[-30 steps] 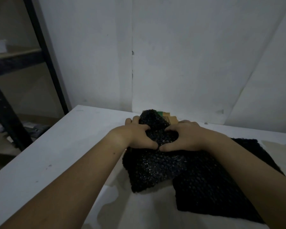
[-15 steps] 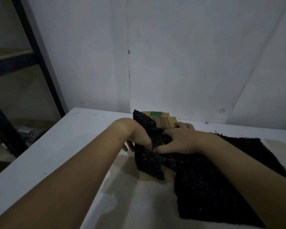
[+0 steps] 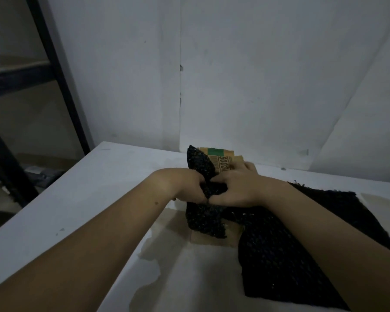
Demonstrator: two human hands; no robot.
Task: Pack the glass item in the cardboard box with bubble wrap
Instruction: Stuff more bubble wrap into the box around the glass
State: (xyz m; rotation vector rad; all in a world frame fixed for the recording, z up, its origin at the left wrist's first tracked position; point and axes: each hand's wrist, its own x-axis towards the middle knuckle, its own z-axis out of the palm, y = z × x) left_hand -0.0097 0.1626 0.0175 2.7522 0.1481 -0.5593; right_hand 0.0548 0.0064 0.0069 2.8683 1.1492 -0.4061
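A sheet of black bubble wrap (image 3: 279,251) lies across the white table (image 3: 77,210), bunched at its far left end. My left hand (image 3: 187,188) and my right hand (image 3: 236,188) both pinch that bunched part, thumbs nearly touching. One corner of the wrap (image 3: 198,163) sticks up behind my hands; another flap (image 3: 205,224) hangs toward me. A brown cardboard box (image 3: 223,157) with a green patch and dark print stands behind the wrap, partly hidden. Its near flap (image 3: 209,240) shows under the wrap. No glass item is visible.
A white wall (image 3: 234,75) rises right behind the table. A dark metal shelf frame (image 3: 54,70) stands at the left, past the table's left edge. The table top has worn brownish patches (image 3: 149,260) near me.
My hands have gathered the wrap tighter and pulled it up off the box, so the box's printed face now shows. The wide bundle became a narrow bunch with a raised corner.
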